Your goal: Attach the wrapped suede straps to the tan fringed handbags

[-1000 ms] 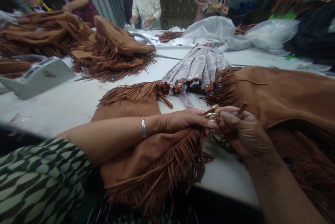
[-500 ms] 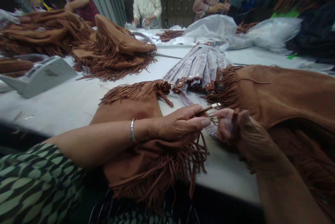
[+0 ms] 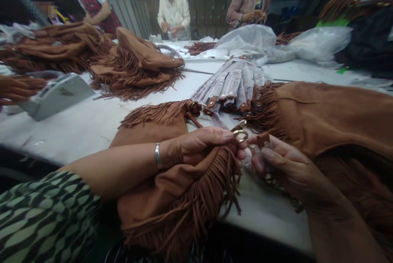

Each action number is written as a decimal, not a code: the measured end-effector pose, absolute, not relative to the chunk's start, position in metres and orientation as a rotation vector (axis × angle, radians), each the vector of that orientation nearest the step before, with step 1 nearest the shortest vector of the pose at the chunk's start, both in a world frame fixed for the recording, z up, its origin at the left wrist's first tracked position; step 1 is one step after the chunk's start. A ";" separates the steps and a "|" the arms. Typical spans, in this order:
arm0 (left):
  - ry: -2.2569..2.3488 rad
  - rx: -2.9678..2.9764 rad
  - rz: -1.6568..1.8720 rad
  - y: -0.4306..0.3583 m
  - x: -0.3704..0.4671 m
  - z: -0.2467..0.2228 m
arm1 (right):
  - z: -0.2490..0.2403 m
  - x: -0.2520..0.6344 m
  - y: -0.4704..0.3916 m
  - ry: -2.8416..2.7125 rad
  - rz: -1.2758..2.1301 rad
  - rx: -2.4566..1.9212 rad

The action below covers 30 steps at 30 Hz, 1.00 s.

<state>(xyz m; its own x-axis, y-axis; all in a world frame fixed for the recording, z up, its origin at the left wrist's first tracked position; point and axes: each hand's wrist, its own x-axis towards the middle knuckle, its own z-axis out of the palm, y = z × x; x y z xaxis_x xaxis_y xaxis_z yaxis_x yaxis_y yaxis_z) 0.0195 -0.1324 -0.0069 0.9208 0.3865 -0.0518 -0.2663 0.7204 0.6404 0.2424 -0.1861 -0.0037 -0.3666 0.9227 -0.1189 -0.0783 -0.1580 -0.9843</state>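
Observation:
A brown suede fringed handbag (image 3: 166, 185) lies at the table's front edge, its fringe hanging toward me. My left hand (image 3: 205, 144) is closed on the bag's right end, where a gold-coloured ring (image 3: 240, 135) stands up by the thumb and fingertips. Just right of it, my right hand (image 3: 285, 162) pinches the brown end of a bag strap (image 3: 263, 140), with some clear wrapping around it. The fingers of both hands nearly meet at the ring; whether ring and strap are joined cannot be made out. Behind, another wrapped strap end meets the bag's far ring (image 3: 202, 107).
Wrapped straps (image 3: 231, 80) fan out behind my hands. A large suede bag (image 3: 331, 111) lies to the right, more fringed bags (image 3: 138, 62) at the left. A grey tape dispenser (image 3: 63, 95) and plastic sheeting (image 3: 248, 41) are on the table. Several people stand beyond.
The ring has turned to show its open face beside my left thumb. My right hand has shifted slightly down and turned, and the bag's fringed end is raised nearer my left hand.

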 end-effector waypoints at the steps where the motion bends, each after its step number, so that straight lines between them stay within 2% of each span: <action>1: 0.185 0.643 0.355 -0.130 0.020 -0.008 | -0.004 0.242 -0.185 -1.308 1.621 -1.025; 20: 0.241 0.524 0.331 -0.130 0.024 -0.009 | 0.001 0.231 -0.179 -1.241 1.420 -1.206; 30: 0.510 0.716 0.359 -0.134 0.030 -0.008 | 0.004 0.230 -0.180 -1.614 0.855 -1.293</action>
<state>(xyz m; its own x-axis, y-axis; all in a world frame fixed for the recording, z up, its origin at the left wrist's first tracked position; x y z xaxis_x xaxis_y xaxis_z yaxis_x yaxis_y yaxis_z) 0.0300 -0.1344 -0.0075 0.8200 0.4765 -0.3173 -0.1382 0.7026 0.6981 0.2300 -0.1798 0.0042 -0.0786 0.9746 0.2095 0.3742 0.2236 -0.9000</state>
